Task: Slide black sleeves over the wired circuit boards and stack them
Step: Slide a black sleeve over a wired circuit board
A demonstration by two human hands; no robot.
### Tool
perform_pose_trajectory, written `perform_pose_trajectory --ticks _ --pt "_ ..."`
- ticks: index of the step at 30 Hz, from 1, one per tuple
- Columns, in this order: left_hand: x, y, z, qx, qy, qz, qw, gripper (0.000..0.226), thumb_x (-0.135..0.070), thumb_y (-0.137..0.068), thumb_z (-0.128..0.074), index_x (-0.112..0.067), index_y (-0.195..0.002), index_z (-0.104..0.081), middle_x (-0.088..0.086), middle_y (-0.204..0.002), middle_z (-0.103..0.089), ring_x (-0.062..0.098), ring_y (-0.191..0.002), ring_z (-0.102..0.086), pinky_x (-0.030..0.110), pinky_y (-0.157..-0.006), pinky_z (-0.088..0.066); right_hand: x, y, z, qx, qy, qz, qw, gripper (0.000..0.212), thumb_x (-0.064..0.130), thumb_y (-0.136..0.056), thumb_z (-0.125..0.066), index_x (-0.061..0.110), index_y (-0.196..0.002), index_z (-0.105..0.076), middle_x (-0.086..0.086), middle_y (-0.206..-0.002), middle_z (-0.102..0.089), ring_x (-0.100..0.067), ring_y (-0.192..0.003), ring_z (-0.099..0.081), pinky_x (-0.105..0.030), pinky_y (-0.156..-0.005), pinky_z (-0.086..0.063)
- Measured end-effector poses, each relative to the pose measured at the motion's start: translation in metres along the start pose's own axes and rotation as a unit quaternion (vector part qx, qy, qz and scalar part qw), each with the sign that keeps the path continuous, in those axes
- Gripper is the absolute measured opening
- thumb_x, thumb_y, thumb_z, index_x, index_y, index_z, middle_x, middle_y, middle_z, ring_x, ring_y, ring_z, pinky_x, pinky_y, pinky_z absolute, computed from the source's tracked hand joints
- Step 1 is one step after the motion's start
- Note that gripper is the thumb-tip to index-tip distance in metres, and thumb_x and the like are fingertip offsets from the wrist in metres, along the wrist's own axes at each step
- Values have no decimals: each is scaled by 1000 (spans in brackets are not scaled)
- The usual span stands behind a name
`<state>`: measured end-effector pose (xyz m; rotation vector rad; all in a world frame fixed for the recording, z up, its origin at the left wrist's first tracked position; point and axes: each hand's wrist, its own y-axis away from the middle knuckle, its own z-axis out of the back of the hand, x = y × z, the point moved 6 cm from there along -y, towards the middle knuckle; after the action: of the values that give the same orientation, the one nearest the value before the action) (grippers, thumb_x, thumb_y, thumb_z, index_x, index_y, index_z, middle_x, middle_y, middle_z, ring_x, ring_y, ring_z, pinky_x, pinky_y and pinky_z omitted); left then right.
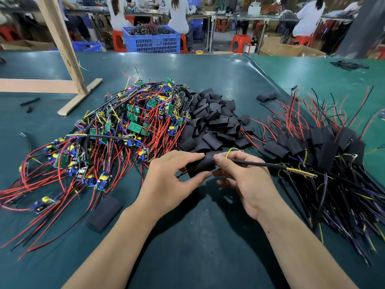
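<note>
My left hand pinches a black sleeve between thumb and fingers, just in front of me. Against the sleeve's right end, my right hand pinches a black cable with yellow and purple leads that runs out to the right. The board inside the sleeve is hidden. A big tangle of bare green circuit boards with red and black wires lies to the left. Behind my hands sits a heap of loose black sleeves. Sleeved boards are stacked at the right with wires fanning out.
One flat black sleeve lies alone on the green table mat near my left forearm. A wooden frame stands at the back left. Beyond the table are a blue crate, red stools and seated people.
</note>
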<state>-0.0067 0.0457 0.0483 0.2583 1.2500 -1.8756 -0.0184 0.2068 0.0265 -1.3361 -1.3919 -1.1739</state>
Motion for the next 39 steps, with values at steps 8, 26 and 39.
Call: perform_pose_trajectory --ticks 8,26,39 --pt "1 -1 2 1 18 24 1000 34 -12 -75 -85 -7 -107 -75 -3 -100 -74 6 -92 -70 24 -85 -54 -1 -1 0 33 8 -4 999 8 10 -85 -73 16 -85 -77 -3 -77 -73 -18 -65 -69 -22 -52 -53" --pt "8 -1 6 31 16 38 999 46 -34 -77 -81 -18 -119 -69 -13 -103 -70 9 -94 -65 20 -86 -49 -1 2 -7 35 37 6 999 12 23 -85 -74 25 -73 -77 -5 -68 -71 -12 -55 -61 -23 -46 -49" --pt "18 -5 20 -39 -47 11 998 19 -21 -92 -62 -6 -86 -73 -1 -81 -65 23 -75 -60 38 -68 -48 16 -3 16 -43 -9 34 998 19 28 -75 -74 10 -77 -69 -4 -60 -68 -12 -47 -57 -20 -42 -47"
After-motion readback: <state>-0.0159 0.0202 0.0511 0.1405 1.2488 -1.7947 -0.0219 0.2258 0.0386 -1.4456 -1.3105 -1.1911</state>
